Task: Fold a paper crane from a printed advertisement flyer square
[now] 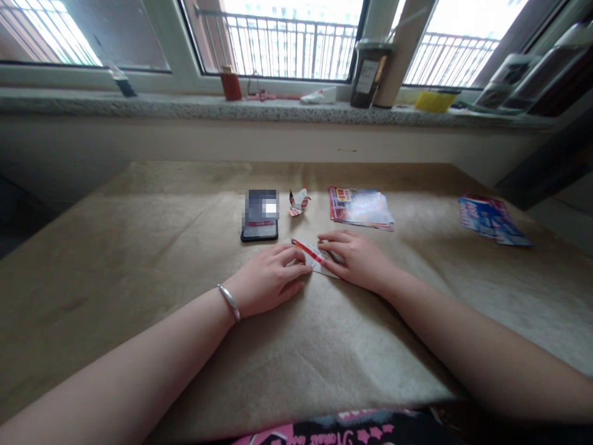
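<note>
Brown paper is covering the tabletop (139, 259), w/ a window behind letting in bright light.

Fingers (291, 254) of the left hand (269, 278) are lying close together, slightly curled, tips resting on the left end of a small red-and-white paper slip (312, 254). The thumb is sitting at the slip's near edge; can't tell whether it is pinching or just pressing. Fingers (333, 243) of the right hand (359, 259) are lying flat and together across the slip's right end, pressing it down, not wrapping round it. The slip is lying flat on the tabletop btwn the two hands, approx. mid-table. A silver bangle (229, 301) is sitting on the left wrist.

Just beyond the left hand a dark phone (260, 216) is lying flat. Beside it, to the right, a small folded paper shape (299, 202) is standing up. Right of that, a stack of printed leaflets (360, 207) is lying near the right hand's fingertips. Well apart, at the far right edge, more blue leaflets (491, 219) are lying.

Further back, a stone windowsill (185, 106) is carrying a red cup (230, 83) and a yellow container (435, 100), among other bits too blurred to name.
</note>
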The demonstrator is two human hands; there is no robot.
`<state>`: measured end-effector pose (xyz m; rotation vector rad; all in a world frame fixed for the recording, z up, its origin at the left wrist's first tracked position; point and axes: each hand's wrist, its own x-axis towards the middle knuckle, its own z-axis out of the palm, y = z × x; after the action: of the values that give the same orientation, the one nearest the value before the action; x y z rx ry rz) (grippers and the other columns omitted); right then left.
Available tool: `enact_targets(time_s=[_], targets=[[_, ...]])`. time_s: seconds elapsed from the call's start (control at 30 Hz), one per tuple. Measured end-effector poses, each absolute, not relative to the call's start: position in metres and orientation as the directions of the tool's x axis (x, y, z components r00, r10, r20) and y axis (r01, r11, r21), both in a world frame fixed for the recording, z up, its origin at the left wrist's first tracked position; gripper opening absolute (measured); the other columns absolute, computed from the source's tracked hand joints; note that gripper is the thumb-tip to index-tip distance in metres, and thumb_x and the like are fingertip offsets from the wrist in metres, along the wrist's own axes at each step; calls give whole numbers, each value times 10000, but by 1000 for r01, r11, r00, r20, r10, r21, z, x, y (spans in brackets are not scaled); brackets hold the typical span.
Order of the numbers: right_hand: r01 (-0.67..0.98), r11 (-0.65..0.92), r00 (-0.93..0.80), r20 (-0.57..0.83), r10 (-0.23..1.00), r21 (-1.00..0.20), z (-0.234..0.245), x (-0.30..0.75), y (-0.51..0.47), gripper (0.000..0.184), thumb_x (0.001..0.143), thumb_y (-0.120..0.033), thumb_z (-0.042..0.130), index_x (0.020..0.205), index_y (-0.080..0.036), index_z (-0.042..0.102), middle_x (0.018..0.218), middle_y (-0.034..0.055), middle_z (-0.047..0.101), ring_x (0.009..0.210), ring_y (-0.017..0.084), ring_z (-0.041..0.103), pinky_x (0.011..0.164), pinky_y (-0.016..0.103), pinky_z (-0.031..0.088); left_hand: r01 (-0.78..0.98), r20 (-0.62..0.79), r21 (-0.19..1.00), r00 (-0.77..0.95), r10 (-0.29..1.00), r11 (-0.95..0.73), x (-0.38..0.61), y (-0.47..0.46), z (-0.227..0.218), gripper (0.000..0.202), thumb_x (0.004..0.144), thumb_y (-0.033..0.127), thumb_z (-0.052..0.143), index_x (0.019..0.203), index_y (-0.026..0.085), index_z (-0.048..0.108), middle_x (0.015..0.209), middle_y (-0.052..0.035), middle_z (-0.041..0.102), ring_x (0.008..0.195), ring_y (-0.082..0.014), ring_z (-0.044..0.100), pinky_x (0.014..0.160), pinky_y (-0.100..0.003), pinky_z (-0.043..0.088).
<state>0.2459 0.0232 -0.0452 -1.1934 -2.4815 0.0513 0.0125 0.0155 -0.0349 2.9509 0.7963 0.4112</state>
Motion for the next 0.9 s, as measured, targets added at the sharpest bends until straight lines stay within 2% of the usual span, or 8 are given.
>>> enact_targets(time_s=[0.17, 0.27, 0.37, 0.5, 0.7, 0.9], targets=[[706, 668, -594, 317, 739, -235, -48, 248, 26, 315, 820, -328, 585, 1100, -204, 661, 1236, 96, 598, 1140, 239, 529, 986, 425, 433, 500, 276, 146, 808, 521, -853, 12, 17, -37, 256, 892, 288, 471, 1090, 229, 621, 1289, -79, 494, 1208, -240, 442, 997, -425, 415], [689, 680, -611, 305, 731, -251, -48, 249, 26, 339, 829, -318, 571, 1135, -192, 645, 1247, 100, 591, 1166, 240, 512, 1003, 426, 421, 525, 262, 171, 792, 552, -834, 13, 17, -38, 277, 875, 261, 488, 1128, 213, 589, 1313, -83, 498, 1223, -237, 442, 1009, -428, 408], [674, 703, -643, 288, 709, -226, -47, 248, 25, 360, 853, -314, 536, 1171, -171, 625, 1258, 91, 586, 1196, 243, 485, 1031, 420, 396, 576, 255, 182, 755, 603, -797, 14, 18, -39, 345, 861, 232, 488, 1194, 164, 543, 1267, -98, 551, 1190, -227, 480, 1014, -409, 413], [638, 751, -704, 269, 658, -169, -45, 247, 23, 364, 877, -302, 499, 1203, -176, 600, 1290, 75, 564, 1246, 246, 434, 1052, 430, 369, 673, 271, 155, 675, 686, -723, 13, 21, -41, 357, 854, 261, 498, 1182, 131, 553, 1203, -106, 593, 1122, -239, 529, 987, -409, 435], [634, 756, -711, 263, 652, -161, -46, 244, 21, 380, 871, -281, 500, 1231, -177, 568, 1294, 81, 557, 1257, 242, 425, 1051, 431, 374, 702, 297, 137, 645, 705, -699, 12, 21, -40, 252, 896, 279, 444, 1024, 147, 617, 1073, -96, 622, 1002, -220, 565, 907, -384, 471], [679, 720, -671, 278, 687, -141, -45, 243, 20, 388, 852, -290, 516, 1209, -155, 580, 1292, 100, 555, 1258, 260, 420, 1049, 444, 368, 681, 293, 189, 648, 703, -707, 13, 21, -37, 152, 837, 276, 535, 914, 156, 588, 970, -84, 624, 967, -220, 557, 888, -379, 468]])
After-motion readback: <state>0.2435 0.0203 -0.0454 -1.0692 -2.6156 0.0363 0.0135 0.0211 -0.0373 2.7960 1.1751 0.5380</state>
